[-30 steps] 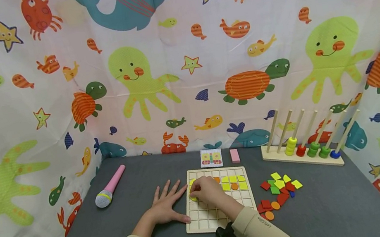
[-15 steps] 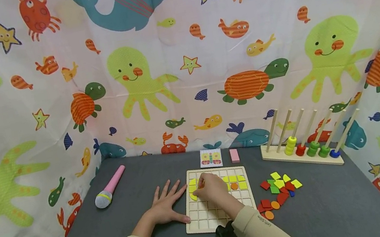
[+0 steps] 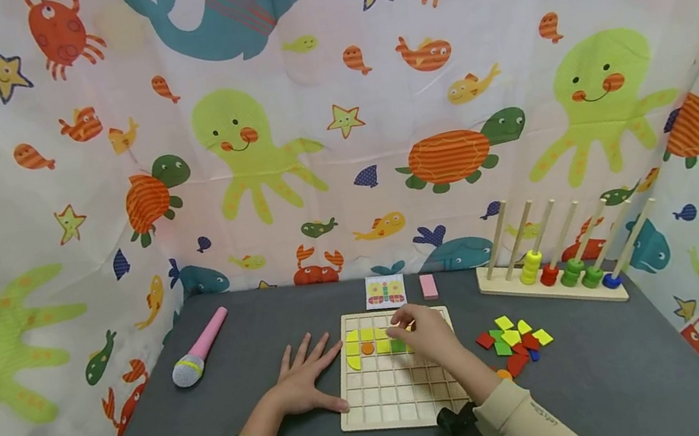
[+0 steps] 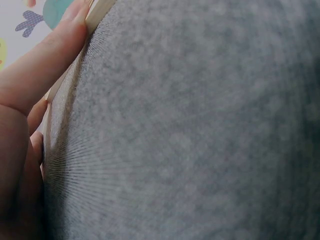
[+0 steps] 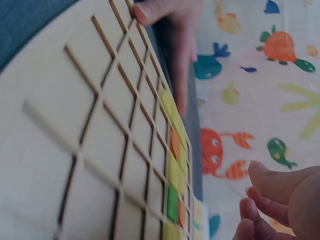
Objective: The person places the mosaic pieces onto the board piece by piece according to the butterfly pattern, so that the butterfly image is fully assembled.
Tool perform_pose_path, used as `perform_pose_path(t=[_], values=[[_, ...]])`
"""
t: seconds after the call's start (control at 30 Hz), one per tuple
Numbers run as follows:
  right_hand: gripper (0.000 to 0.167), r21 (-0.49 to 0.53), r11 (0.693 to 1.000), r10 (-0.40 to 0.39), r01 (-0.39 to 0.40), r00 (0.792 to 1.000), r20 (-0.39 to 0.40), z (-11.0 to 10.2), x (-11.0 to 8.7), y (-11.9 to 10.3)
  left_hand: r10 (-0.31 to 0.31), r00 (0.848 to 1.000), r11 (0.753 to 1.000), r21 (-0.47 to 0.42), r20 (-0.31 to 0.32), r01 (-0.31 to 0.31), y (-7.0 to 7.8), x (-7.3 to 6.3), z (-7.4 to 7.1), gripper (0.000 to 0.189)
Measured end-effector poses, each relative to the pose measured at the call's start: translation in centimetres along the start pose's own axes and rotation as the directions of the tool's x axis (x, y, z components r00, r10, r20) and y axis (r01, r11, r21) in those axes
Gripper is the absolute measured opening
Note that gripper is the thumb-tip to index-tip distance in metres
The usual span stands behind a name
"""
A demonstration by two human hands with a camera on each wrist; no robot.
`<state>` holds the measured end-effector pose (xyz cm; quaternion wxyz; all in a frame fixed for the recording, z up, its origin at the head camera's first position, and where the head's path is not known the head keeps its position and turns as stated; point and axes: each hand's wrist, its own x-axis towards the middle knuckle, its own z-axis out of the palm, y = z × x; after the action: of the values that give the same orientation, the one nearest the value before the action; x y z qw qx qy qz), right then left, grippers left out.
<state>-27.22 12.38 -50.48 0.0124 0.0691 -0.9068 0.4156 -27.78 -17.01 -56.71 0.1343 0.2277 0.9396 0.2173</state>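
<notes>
A pale wooden grid board [image 3: 380,398] lies on the grey table. Its upper left cells hold yellow squares [image 3: 367,334], an orange round piece [image 3: 367,348], a yellow rounded piece [image 3: 354,362] and a green square [image 3: 398,346]. My left hand [image 3: 304,384] lies spread at the board's left side, thumb and index fingertip at its edge; in the left wrist view the thumb [image 4: 45,65] touches the wooden rim. Above the board's upper right hovers my right hand [image 3: 427,332], fingers loosely bent, with nothing seen between them in the right wrist view [image 5: 280,200]; it hides the cells beneath.
Loose red, yellow, green, blue and orange pieces [image 3: 515,337] lie right of the board. Behind it are a picture card [image 3: 385,291] and a pink block [image 3: 428,286]. A peg stand with coloured rings [image 3: 551,283] stands back right; a pink toy microphone [image 3: 201,347] lies left.
My right hand, which held an orange round piece over the board's upper left, has let it go into a cell and moved right. The left hand stays put.
</notes>
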Motion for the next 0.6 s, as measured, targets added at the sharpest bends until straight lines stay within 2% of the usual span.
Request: perform_pose_path(t=[0.27,0.6], values=[[0.017,-0.073,0.995,0.060,-0.066,0.995,-0.083,-3.3,-0.7,3.4,-0.003,1.000,1.000,-0.017,0.002,0.003,0.2,-0.1,0.0,0.118],[0.017,-0.098,0.988,0.107,-0.119,0.987,-0.122,-6.7,-2.1,6.7,0.004,1.000,1.000,-0.014,0.000,-0.004,0.3,-0.1,-0.2,0.118]])
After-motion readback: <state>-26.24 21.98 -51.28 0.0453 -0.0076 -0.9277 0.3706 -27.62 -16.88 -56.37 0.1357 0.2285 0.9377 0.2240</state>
